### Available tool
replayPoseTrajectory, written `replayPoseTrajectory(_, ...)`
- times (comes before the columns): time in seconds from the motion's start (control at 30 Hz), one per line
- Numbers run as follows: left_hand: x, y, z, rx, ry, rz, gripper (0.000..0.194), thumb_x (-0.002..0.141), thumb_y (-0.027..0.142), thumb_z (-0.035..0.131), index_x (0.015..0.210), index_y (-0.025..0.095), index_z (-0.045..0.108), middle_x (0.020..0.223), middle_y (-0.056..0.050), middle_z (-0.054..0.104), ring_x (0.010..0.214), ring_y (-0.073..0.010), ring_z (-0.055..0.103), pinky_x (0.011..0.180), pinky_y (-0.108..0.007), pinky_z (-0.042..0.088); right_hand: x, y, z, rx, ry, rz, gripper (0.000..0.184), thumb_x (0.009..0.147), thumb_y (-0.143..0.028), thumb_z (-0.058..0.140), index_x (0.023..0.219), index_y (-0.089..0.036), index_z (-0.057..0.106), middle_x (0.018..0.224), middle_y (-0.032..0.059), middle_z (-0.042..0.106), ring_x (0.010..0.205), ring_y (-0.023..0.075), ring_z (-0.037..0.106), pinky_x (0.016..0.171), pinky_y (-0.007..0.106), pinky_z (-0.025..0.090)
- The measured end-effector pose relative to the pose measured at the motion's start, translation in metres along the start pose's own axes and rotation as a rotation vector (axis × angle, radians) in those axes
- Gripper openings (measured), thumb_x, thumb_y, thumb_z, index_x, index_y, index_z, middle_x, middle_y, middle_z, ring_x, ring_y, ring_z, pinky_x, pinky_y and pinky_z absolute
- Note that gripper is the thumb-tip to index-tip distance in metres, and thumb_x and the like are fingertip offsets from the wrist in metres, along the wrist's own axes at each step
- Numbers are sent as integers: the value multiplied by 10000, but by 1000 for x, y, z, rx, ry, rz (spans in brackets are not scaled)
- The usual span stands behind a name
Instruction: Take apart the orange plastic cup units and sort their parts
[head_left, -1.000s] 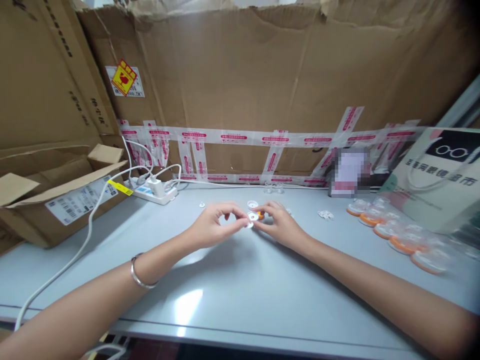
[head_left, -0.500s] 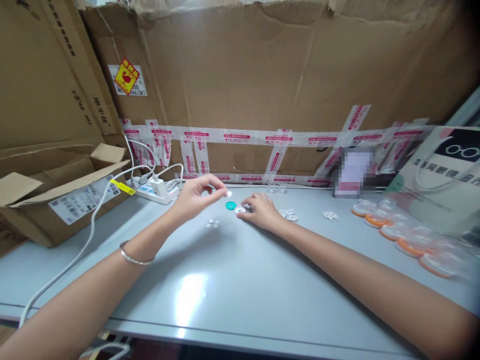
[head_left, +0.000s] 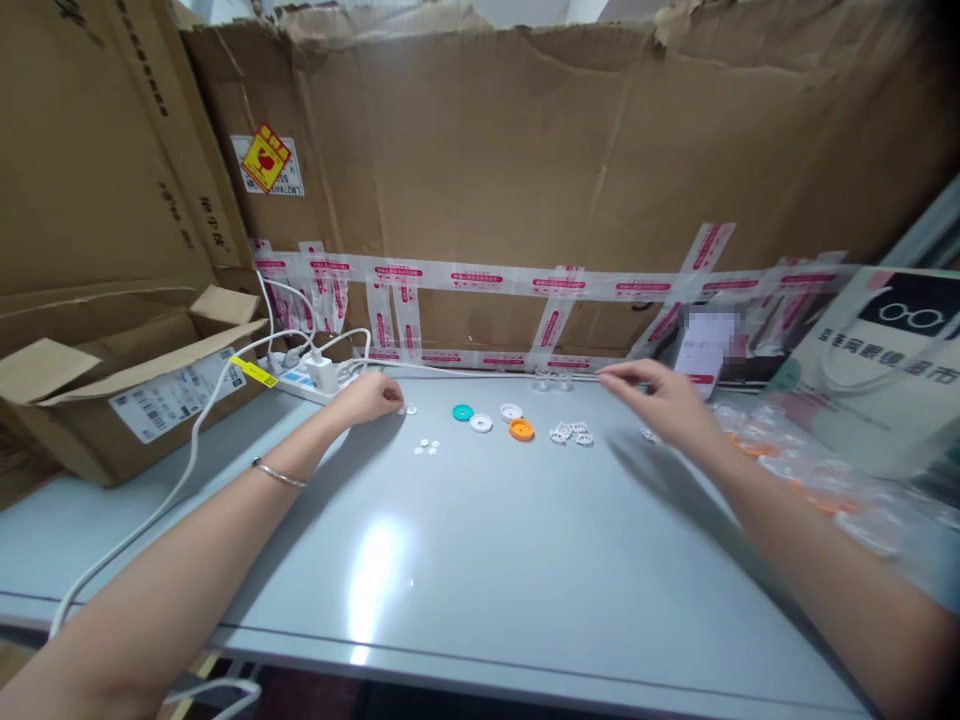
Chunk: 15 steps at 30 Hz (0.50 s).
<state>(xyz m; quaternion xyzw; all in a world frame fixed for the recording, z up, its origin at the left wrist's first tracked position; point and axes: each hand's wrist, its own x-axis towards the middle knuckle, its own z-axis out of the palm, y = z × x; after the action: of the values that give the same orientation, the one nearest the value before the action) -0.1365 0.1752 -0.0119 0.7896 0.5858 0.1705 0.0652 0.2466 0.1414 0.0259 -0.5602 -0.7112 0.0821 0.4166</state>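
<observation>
My left hand (head_left: 370, 397) rests on the grey table (head_left: 480, 560) near the power strip, fingers curled by a tiny white piece (head_left: 410, 409); whether it grips the piece is unclear. My right hand (head_left: 660, 396) hovers blurred over the table's right side, fingers stretched out and holding nothing. Between the hands lie a teal ring (head_left: 463, 412), two white rings (head_left: 481, 423), an orange ring (head_left: 521, 429), three small white discs (head_left: 427, 447) and a cluster of small white parts (head_left: 570, 433).
A white power strip (head_left: 315, 380) with cables sits at the back left beside an open cardboard box (head_left: 127, 390). Taped cardboard walls the back. Clear bags with orange parts (head_left: 817, 480) and a printed bag (head_left: 877, 370) stand at the right.
My left hand dropped from mid-air to the table near the power strip. My right hand left the rings and swung right. The orange and white rings now lie uncovered.
</observation>
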Motion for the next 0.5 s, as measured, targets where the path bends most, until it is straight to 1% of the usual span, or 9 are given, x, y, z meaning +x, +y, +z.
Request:
replayPoseTrajectory(0.03,0,0,2,-2,3,-1,220,645,280,531,706,157,702,643,-34,669,601,-161,580,539,-220,364,5,6,-13,-4,44,77,260,735,-392,570,867,-184,654,888,49,648,774,168,549,699,278,397)
replayPoseTrajectory(0.1,1,1,5,-8,6,-6,225,652,290,532,710,155,702,655,-41,674,617,-166,589,549,-221,373,13,22,-38,-101,82,218,251,732,-386,568,866,-195,659,834,43,655,718,159,539,651,270,383)
replayPoseTrajectory(0.17,1,2,5,-20,7,-9,226,658,301,535,712,156,700,663,-41,678,632,-169,598,556,-218,383,16,40,-57,-256,20,355,234,717,-396,581,835,-213,665,783,37,654,672,164,531,604,275,368)
replayPoseTrajectory(0.23,0,3,6,-36,9,-14,228,662,313,541,718,157,698,671,-39,682,640,-168,605,562,-215,393,17,62,-71,-359,-99,456,195,685,-375,615,769,-207,666,758,39,657,666,176,544,590,278,368)
replayPoseTrajectory(0.3,0,4,6,-51,13,-20,229,656,324,554,726,157,695,681,-39,686,649,-168,611,574,-216,403,17,82,-81,-392,-205,476,149,665,-339,632,708,-198,658,748,43,663,673,184,562,594,278,377)
replayPoseTrajectory(0.37,-1,5,6,-64,21,-27,233,645,335,566,734,158,690,687,-40,689,648,-171,615,579,-220,411,16,101,-90,-418,-224,471,116,656,-308,635,684,-197,657,749,48,669,671,186,570,601,282,384)
replayPoseTrajectory(0.43,-1,7,6,-79,34,-27,239,648,342,562,746,161,685,697,-40,692,653,-173,618,586,-224,420,16,116,-99,-445,-173,478,96,629,-281,654,671,-196,667,728,60,672,633,182,567,590,289,383)
replayPoseTrajectory(0.5,-2,10,6,-92,54,-22,245,672,346,538,754,163,679,711,-40,693,668,-174,621,605,-230,430,16,126,-104,-456,-10,422,116,550,-278,714,601,-186,666,651,72,662,549,166,544,547,289,370)
